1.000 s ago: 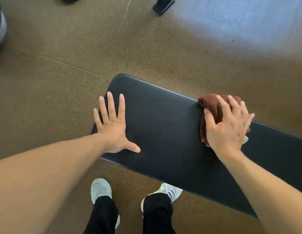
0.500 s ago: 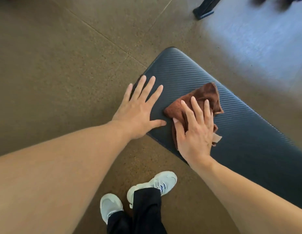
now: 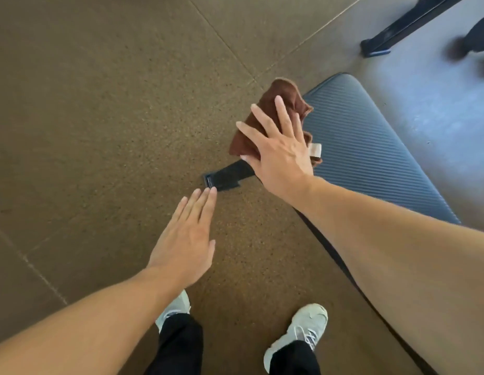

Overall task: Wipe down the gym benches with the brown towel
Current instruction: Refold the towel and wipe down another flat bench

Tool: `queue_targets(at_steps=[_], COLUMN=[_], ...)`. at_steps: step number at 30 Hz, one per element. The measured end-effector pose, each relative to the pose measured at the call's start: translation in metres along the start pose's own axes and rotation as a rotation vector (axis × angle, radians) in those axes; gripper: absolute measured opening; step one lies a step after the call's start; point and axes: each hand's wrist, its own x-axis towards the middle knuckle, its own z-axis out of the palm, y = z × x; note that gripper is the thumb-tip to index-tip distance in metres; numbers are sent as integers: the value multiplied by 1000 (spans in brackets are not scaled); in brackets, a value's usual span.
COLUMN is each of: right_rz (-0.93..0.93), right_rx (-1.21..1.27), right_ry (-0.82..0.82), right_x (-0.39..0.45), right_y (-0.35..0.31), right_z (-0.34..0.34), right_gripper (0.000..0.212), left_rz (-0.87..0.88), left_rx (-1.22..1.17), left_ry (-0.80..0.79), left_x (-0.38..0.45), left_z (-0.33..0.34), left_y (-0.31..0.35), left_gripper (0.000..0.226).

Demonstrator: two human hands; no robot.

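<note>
Change: since 0.5 s ago the left hand (image 3: 188, 239) has come off the bench pad and now hangs over the floor; the right hand (image 3: 278, 150) has carried the brown towel (image 3: 265, 115) to the pad's end, where half of it now overhangs the edge.
Left hand: fingers straight and close together, palm down, holding nothing, above the speckled brown floor (image 3: 100, 117); its fingertips lie near the end of the black bench foot (image 3: 224, 178) in this view.
Right hand: palm down on the towel, fingers straight and spread, pressing rather than pinching; the thumb points toward the left hand.
Brown towel: crumpled under the right hand at the left end of the pad, 1 corner sticking up past the fingertips, a pale label (image 3: 315, 150) showing beside the knuckles.
Gym bench: dark ribbed pad (image 3: 370, 147) running from the upper middle to the lower right, its near edge hidden by the right forearm.
Feet: 2 pale sneakers (image 3: 303, 331) and black trousers (image 3: 178, 345) at the bottom, beside the bench.
Background: a black equipment bar (image 3: 392, 33) at the upper right on a paler floor patch, with a blurred dark shape beside it that I cannot identify.
</note>
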Motion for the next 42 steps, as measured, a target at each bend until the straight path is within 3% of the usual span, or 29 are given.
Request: queue_targets(at_steps=[4, 8, 13, 17, 23, 26, 29, 32, 35, 38, 42], right_rz=[-65, -141, 171, 384, 48, 8, -65, -105, 23, 239, 433], right_rx=[-66, -165, -56, 67, 73, 71, 76, 33, 8, 64, 177], right_ry=[26, -21, -101, -66, 71, 110, 155, 109, 58, 52, 47], right_x=[-14, -111, -255, -251, -112, -76, -115, -205, -315, -407, -418], right_y=[0, 29, 76, 72, 50, 36, 49, 77, 111, 133, 129], right_z=[9, 27, 38, 37, 19, 20, 29, 44, 64, 75, 74], right_gripper=[60, 71, 66, 70, 76, 75, 71, 77, 80, 66, 61], left_rz=[-81, -153, -163, -184, -241, -334, -364, -263, -184, -103, -18], left_rx=[-4, -5, -160, -287, -304, -298, -245, -182, -149, -140, 41], left_ry=[50, 29, 94, 113, 114, 123, 116, 117, 130, 106, -19], left_x=[-14, -11, 5, 2, -7, -10, -11, -8, 1, 13, 20], left_z=[7, -1, -5, 3, 17, 25, 30, 32, 33, 35, 46], left_y=[4, 33, 100, 139, 143, 137, 142, 162, 191, 224, 245], left_gripper=[98, 102, 98, 100, 101, 98, 98, 89, 83, 81, 88])
